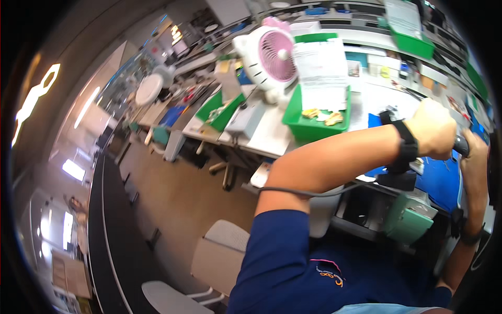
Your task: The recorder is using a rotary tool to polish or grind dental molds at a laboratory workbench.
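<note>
Both hands are raised over the bench at the far right of the view. My left hand (433, 128), reaching across with a black band on its wrist, is closed in a fist. Beside it my right hand (474, 150) is closed too, its fingers partly hidden. Between them shows the rounded end of a dark grey cylindrical thing (461, 145), its kind not clear; both hands appear to grip it. Under the hands lies a blue mat (439, 180). A grey cable (324, 194) runs round my left arm.
A green bin (314, 125) with yellowish parts and a paper sheet (320, 68) stands left of my hands. Behind it is a white and pink fan (269, 57). A second green bin (218, 118) sits further left. Chairs (222, 256) stand behind the bench, and a mint-green box (410, 220) is below its edge.
</note>
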`<state>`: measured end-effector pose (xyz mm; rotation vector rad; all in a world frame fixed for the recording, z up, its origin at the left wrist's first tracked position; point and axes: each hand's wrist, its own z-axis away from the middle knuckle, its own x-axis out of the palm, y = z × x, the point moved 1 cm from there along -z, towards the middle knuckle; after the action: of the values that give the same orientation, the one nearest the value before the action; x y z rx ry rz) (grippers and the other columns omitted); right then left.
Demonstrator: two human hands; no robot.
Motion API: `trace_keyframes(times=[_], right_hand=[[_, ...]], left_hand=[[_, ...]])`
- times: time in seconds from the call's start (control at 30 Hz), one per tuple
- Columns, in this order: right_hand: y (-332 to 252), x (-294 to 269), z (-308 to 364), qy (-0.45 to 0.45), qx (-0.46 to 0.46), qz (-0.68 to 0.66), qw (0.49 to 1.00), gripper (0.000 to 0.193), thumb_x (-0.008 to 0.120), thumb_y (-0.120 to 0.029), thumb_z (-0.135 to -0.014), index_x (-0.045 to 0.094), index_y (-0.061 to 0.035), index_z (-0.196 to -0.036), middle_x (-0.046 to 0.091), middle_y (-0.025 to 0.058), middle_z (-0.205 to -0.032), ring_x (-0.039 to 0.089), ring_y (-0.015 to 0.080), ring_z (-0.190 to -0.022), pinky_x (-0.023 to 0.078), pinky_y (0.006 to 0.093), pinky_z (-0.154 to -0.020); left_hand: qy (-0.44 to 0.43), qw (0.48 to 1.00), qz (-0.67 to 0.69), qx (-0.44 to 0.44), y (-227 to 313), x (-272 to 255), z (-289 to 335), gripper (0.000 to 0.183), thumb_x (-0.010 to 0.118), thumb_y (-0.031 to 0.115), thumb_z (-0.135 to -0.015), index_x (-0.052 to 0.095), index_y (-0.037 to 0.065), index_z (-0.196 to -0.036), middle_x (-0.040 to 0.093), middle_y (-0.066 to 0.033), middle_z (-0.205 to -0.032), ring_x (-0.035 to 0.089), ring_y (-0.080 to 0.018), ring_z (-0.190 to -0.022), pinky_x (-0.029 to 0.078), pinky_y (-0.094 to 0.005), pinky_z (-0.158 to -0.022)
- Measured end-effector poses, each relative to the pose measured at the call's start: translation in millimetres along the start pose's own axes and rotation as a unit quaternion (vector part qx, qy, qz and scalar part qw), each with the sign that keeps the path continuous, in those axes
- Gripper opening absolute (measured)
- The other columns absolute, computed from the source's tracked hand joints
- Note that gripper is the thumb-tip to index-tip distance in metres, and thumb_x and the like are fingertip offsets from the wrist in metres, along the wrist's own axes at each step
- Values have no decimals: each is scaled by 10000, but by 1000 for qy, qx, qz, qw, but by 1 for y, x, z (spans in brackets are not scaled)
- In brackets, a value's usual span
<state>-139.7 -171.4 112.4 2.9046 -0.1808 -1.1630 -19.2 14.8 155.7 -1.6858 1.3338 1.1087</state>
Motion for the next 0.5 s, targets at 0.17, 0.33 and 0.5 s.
trace_keyframes(times=[0.17,0.33,0.5], right_hand=[[99,58,28,-60,70,-121,988,266,495,44,-912,562,19,-1168,598,139,-1056,558,246,-1042,414,358,-975],[125,46,43,-125,62,-100,985,347,474,48,-929,483,-14,-1271,541,113,-1179,512,224,-1150,360,323,-1054],[46,-13,20,-109,94,-139,980,213,550,43,-764,592,43,-973,550,166,-820,556,235,-813,436,349,-798]], left_hand=[[120,990,-39,61,-2,-2,8,142,670,233,-698,700,95,-688,688,-128,-680,690,-288,-646,519,-442,-597],[173,974,83,118,-22,-10,41,130,594,159,-855,696,83,-827,687,-140,-733,703,-326,-743,546,-429,-658],[19,985,167,41,-79,9,60,264,531,153,-946,584,68,-1189,676,-137,-999,670,-277,-881,531,-399,-794]])
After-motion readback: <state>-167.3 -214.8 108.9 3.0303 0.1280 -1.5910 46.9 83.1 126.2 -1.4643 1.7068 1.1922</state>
